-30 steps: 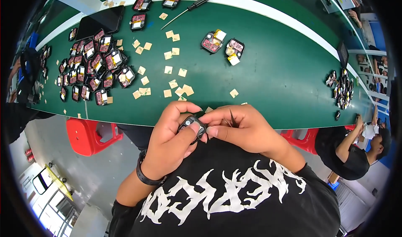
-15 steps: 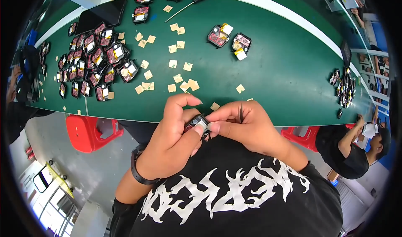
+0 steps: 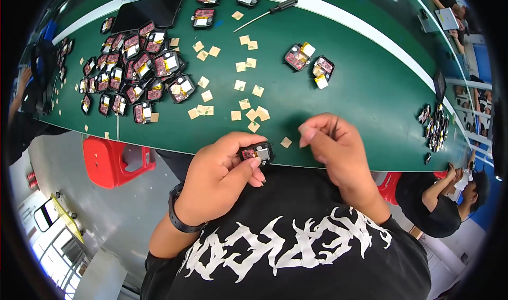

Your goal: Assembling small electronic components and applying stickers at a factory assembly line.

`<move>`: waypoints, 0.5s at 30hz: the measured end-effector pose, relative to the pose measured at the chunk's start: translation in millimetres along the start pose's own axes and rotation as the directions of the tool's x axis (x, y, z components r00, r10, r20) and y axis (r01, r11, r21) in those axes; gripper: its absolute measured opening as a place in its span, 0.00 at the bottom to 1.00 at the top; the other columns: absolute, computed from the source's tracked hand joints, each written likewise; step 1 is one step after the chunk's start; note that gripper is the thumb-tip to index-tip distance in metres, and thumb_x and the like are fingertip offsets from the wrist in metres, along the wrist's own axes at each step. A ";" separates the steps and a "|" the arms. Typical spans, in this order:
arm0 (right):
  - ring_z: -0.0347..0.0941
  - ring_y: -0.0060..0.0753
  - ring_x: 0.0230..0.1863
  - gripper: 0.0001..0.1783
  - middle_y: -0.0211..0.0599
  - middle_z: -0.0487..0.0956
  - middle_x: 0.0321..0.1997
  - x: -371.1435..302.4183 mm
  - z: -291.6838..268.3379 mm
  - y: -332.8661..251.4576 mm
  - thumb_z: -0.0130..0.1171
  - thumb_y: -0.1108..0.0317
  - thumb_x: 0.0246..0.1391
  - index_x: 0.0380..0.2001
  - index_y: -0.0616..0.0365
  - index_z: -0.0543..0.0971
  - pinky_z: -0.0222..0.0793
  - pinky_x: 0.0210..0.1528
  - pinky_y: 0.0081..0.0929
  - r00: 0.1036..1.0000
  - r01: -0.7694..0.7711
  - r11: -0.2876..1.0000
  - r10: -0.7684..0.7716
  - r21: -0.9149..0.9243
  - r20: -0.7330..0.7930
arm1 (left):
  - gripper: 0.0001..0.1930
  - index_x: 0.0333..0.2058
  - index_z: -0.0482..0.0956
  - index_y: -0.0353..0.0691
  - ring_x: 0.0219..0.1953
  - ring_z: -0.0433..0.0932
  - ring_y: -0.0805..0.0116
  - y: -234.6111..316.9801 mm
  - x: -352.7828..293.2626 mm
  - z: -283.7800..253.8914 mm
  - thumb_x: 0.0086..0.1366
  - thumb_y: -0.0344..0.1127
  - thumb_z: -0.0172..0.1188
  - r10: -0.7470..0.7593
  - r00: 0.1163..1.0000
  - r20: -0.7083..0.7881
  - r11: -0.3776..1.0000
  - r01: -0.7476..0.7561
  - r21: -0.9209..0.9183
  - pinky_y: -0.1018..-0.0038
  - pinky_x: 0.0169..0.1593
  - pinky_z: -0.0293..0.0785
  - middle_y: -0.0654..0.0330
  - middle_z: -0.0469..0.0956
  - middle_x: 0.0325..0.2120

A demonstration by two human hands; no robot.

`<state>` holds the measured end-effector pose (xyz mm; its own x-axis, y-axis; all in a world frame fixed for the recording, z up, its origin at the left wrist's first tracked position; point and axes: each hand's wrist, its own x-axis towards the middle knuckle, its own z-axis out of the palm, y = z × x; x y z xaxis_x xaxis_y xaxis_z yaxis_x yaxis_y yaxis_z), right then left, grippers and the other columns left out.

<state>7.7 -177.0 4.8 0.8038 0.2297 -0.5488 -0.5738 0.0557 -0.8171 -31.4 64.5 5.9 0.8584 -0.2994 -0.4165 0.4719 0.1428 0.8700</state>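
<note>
My left hand [image 3: 219, 165] grips a small black square device casing [image 3: 263, 152] near the table's front edge. The casing's open face shows a red circuit board and a silvery-grey battery with yellow tape; my thumb presses its lower edge. My right hand [image 3: 338, 149] is raised to the right, apart from the casing, with thumb and index finger pinched. A thin dark pointed tool [image 3: 334, 127] is tucked between its fingers; most of it is hidden. Whether anything small sits in the pinch cannot be made out. A tan adhesive square [image 3: 286, 142] lies between my hands.
Many similar open casings [image 3: 132, 67] are heaped at left on the green table [image 3: 370, 104]. Several tan squares [image 3: 239, 84] lie mid-table. Behind are a screwdriver [image 3: 264, 15] and a black tablet-like panel [image 3: 148, 14]. Two casings [image 3: 298, 57] lie right of centre; a person [image 3: 439, 204] sits at far right.
My right hand has drawn away from the casing, up and to the right. My left hand still holds the casing, now turned flatter and more visible. The whole view has shifted slightly.
</note>
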 end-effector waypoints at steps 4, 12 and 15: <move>0.69 0.10 0.30 0.05 0.25 0.80 0.32 6.0 -5.7 -5.3 0.60 0.73 0.64 0.39 0.63 0.81 0.62 0.33 0.13 0.978 0.120 0.980 -0.144 -0.161 -0.151 | 0.15 0.55 0.75 0.27 0.32 0.82 0.75 3.8 -6.0 -5.0 0.71 0.21 0.52 -0.067 0.998 0.011 0.996 0.068 -0.066 0.78 0.38 0.81 0.59 0.77 0.35; 0.64 0.18 0.26 0.20 0.31 0.76 0.37 27.8 -11.0 -10.7 0.71 0.68 0.55 0.50 0.60 0.80 0.63 0.28 0.20 0.798 0.177 0.603 -0.550 -0.778 -0.245 | 0.24 0.64 0.68 0.27 0.35 0.83 0.72 10.5 -14.5 -22.7 0.69 0.18 0.50 0.105 0.988 0.113 0.994 -0.101 -0.038 0.75 0.42 0.82 0.54 0.81 0.39; 0.70 0.27 0.33 0.27 0.36 0.75 0.43 36.7 -2.3 -13.5 0.73 0.63 0.53 0.55 0.59 0.78 0.69 0.32 0.26 0.743 0.119 0.437 -0.635 -0.891 -0.212 | 0.26 0.63 0.71 0.30 0.38 0.82 0.73 13.1 -19.9 -24.5 0.66 0.15 0.46 0.196 0.976 0.092 0.979 -0.189 -0.077 0.77 0.45 0.80 0.56 0.79 0.39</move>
<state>45.3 -171.5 -4.7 0.9948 -0.0702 0.0735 -0.0147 -0.8144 -0.5801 -37.4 95.5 19.1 0.9120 -0.3511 -0.2123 0.3153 0.2686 0.9102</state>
